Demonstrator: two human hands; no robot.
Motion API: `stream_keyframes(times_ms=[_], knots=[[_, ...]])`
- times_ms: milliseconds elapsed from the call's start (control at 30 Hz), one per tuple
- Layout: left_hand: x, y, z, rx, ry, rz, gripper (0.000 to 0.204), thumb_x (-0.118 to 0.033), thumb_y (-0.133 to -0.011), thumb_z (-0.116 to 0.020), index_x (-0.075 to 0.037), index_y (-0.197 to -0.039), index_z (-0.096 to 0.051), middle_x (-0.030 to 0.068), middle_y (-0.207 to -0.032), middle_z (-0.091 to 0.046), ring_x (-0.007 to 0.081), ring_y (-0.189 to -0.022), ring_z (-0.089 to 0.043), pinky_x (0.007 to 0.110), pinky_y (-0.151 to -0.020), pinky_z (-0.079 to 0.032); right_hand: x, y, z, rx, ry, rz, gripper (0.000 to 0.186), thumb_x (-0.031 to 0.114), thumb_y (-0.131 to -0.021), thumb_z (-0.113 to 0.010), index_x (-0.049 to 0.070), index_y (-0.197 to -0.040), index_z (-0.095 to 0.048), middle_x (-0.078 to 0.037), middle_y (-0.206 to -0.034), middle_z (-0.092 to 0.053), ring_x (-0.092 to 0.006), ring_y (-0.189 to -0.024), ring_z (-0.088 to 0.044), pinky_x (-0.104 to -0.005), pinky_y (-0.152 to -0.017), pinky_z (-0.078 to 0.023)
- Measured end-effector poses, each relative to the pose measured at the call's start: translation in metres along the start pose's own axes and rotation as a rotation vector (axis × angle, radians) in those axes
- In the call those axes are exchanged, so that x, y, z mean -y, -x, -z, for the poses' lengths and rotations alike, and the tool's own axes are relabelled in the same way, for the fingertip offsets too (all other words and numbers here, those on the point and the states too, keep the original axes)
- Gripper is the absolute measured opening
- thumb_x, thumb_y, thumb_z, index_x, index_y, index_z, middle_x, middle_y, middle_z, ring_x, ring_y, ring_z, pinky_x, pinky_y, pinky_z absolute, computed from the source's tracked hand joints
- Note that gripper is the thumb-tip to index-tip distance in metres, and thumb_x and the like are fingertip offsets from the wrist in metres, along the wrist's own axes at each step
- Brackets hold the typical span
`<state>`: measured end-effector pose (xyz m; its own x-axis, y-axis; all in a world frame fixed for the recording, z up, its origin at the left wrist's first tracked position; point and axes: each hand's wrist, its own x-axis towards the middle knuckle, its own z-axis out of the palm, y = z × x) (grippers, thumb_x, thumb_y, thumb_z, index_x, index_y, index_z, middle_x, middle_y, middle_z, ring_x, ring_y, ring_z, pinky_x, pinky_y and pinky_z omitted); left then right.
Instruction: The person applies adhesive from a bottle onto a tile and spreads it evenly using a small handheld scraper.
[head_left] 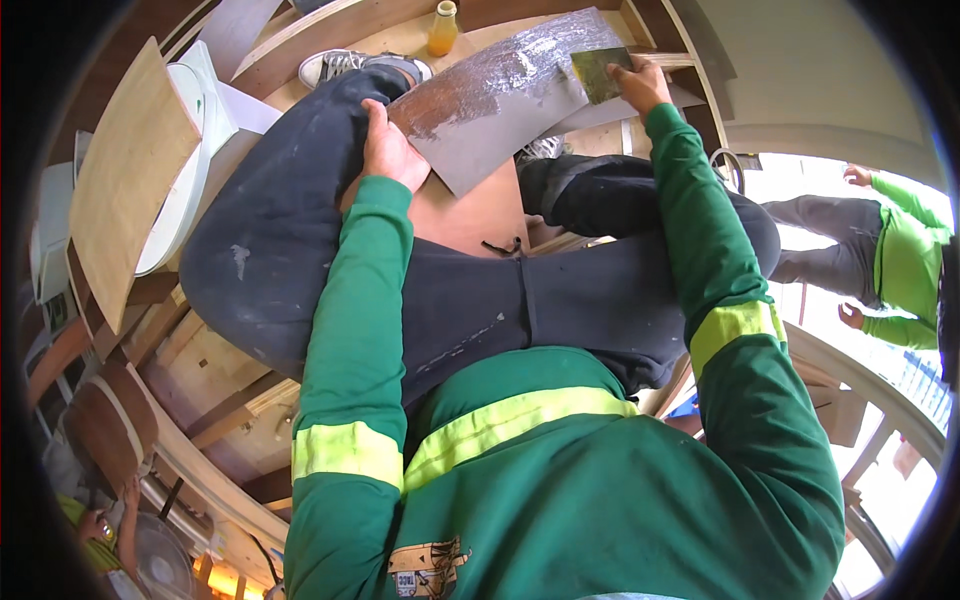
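Open lane above the sheet (490, 110), between left hand (393, 150) and right hand (642, 82); scraper (598, 77) caps its right end. Bottle (442, 30) and shoe (338, 66) in the way on the far side. Left leg (265, 220) walls off the left, wooden frame (668, 25) the right. Near-side access: between forearms (375, 240), over the lap (460, 300).

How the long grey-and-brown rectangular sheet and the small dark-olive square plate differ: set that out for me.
Size: the long grey-and-brown rectangular sheet is far larger than the small dark-olive square plate.
Look: the sheet has shiny whitish smears over part of its face; the plate is mostly dark.
Hold: the sheet's near end is at the left hand, while the plate is held in the right hand.
Both look thin and flat.
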<state>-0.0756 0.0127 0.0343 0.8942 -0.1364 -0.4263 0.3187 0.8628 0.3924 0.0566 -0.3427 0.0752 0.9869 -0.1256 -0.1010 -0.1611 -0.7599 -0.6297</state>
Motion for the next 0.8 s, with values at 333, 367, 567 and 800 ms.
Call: stream_keyframes(times_ms=[333,367,567,800], knots=[[0.004,-0.008,-0.006,-0.072,0.002,-0.004,0.086,-0.069,-0.1,-0.02,0.001,-0.146,-0.038,0.0186,-0.148,-0.046,0.0338,-0.137,-0.043,0.051,-0.117,-0.03,0.027,0.091,-0.074,0.092,0.704,0.577,0.034,0.008,-0.093,-0.05,0.005,-0.125,-0.061,-0.019,-0.119,-0.061,-0.0342,-0.11,-0.062,-0.0432,-0.098,-0.051],[0.006,-0.009,-0.009,-0.078,-0.004,-0.008,0.086,-0.069,-0.1,-0.02,0.001,-0.146,-0.038,0.0186,-0.149,-0.046,0.0338,-0.137,-0.043,0.051,-0.117,-0.03,0.018,0.086,-0.071,0.105,0.723,0.596,0.034,0.009,-0.093,-0.05,0.004,-0.125,-0.061,-0.019,-0.12,-0.061,-0.034,-0.11,-0.062,-0.0435,-0.1,-0.05],[0.006,-0.014,0.008,-0.067,-0.011,-0.025,0.086,-0.069,-0.1,-0.019,0.001,-0.147,-0.036,0.0181,-0.149,-0.046,0.0326,-0.137,-0.044,0.051,-0.117,-0.03,-0.004,-0.01,0.016,0.052,-0.138,-0.121,0.029,0.024,-0.09,-0.069,0.003,-0.11,-0.071,-0.01,-0.086,-0.072,-0.022,-0.071,-0.064,-0.0348,-0.06,-0.051],[0.003,-0.011,-0.001,-0.107,0.024,-0.011,0.082,-0.067,-0.101,-0.02,-0.001,-0.144,-0.041,0.0169,-0.147,-0.047,0.0313,-0.136,-0.046,0.05,-0.116,-0.033,-0.04,-0.047,0.018,0.211,-0.24,-0.391,0.035,0.025,-0.093,-0.068,0.016,-0.126,-0.062,0.002,-0.102,-0.06,-0.0121,-0.092,-0.052,-0.0336,-0.076,-0.046]])
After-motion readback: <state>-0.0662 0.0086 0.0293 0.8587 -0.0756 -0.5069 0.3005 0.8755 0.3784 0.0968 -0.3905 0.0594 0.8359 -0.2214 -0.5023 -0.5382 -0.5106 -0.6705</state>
